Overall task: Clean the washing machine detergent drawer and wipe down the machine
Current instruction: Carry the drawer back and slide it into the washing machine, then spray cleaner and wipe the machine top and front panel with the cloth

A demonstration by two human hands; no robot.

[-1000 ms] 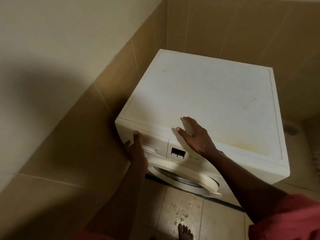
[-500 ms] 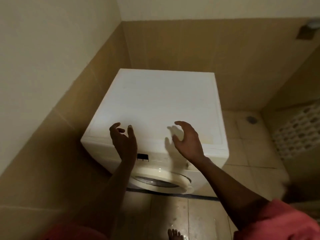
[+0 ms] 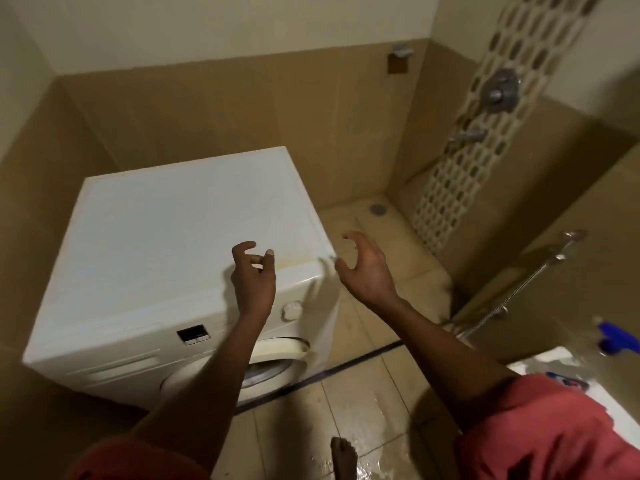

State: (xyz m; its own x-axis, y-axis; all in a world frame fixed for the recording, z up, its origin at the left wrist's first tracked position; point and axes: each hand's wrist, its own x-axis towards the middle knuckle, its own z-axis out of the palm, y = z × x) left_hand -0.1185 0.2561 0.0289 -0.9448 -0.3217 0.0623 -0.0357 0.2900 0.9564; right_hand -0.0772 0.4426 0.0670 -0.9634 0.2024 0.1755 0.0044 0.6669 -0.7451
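Observation:
A white front-loading washing machine [image 3: 166,237] stands in the corner of a tiled bathroom. Its detergent drawer [image 3: 121,370] sits closed at the front panel's left, beside a small dark display [image 3: 193,335] and a round dial [image 3: 292,310]. The round door [image 3: 277,358] below looks slightly ajar. My left hand [image 3: 254,277] hovers over the machine's front right top edge, fingers curled apart, holding nothing. My right hand [image 3: 365,268] is raised in the air just past the machine's right corner, fingers spread, also empty.
Wet floor tiles [image 3: 360,420] lie in front of the machine, with my bare foot [image 3: 343,459] on them. A shower valve [image 3: 500,91] and hand-shower hose [image 3: 526,282] hang on the right walls. A floor drain [image 3: 377,208] sits behind. A blue spray bottle [image 3: 616,339] stands at the right edge.
Both hands have lifted off the machine's front panel and top and now hang free in the air. My view has swung right, bringing the shower wall and the blue bottle into sight.

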